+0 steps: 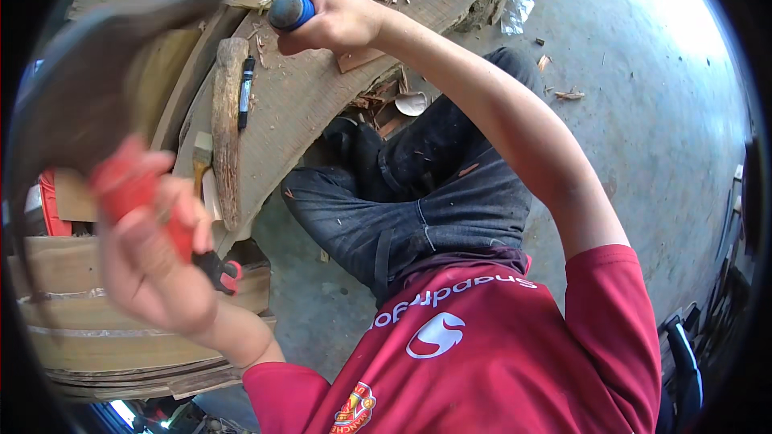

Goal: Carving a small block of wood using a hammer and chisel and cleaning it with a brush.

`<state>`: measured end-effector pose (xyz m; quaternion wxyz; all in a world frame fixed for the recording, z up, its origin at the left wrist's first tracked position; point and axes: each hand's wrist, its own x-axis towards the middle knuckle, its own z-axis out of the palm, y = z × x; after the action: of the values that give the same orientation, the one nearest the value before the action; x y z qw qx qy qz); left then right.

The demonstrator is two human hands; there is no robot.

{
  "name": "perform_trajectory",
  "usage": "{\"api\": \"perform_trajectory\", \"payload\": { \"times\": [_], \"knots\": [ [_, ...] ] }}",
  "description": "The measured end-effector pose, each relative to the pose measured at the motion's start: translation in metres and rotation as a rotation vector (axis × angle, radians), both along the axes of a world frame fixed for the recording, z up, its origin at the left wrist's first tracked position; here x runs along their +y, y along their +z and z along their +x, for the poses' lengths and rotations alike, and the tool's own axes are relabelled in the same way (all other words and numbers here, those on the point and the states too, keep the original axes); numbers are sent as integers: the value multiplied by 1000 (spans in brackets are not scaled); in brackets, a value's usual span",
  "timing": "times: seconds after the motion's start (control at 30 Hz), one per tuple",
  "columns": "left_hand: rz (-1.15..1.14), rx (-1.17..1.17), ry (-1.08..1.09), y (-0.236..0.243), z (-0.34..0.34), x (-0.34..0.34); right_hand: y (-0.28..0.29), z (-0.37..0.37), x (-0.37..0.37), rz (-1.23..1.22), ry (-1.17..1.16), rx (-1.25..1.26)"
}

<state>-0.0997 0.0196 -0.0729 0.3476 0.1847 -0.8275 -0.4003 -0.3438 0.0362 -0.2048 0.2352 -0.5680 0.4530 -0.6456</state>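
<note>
My right hand (338, 12) is closed around the blue handle of a chisel (291, 10) and presses it down onto a long curved wooden plank (322, 92) at the top of the view. Raised close to the camera on the left, my left hand (153, 253) grips the red handle of a hammer (129, 189). Its dark head (104, 56) is motion-blurred and sits high above the plank. The chisel's blade is hidden behind my right hand.
A black marker (246, 92) and a rough strip of wood (227, 128) lie on the plank. Wood chips (402, 100) lie scattered by my knee. Stacked boards (121, 337) sit at the lower left, with a red-and-black tool (221, 269) on them. A plastic scrap (519, 8) lies on the concrete floor (643, 112).
</note>
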Motion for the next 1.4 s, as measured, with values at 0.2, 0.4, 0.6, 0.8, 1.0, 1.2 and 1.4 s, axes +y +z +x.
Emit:
{"api": "perform_trajectory", "payload": {
  "times": [0.2, 0.4, 0.6, 0.8, 1.0, 1.2, 1.4],
  "knots": [
    [54, -298, -149, -9, -29, -29, -7, -10, 1, 98, -32, 16],
    [-38, -230, -129, -18, -26, -29, -9, -3, -6, 86, -20, -24],
    [146, 79, -23, -3, -4, -15, -12, 0, 7, 40, 58, -26],
    [283, -20, 65, -36, 11, -15, 5, -21, 33, -173, 30, -97],
    [279, -95, 44, -50, 7, -16, 1, -24, 25, -139, -74, -18],
    [282, -103, -3, -46, 1, -8, -15, -23, 16, -57, -99, 9],
    [289, -107, -49, -44, -4, -4, 17, -6, 28, 137, -359, 468]
  ]
}}
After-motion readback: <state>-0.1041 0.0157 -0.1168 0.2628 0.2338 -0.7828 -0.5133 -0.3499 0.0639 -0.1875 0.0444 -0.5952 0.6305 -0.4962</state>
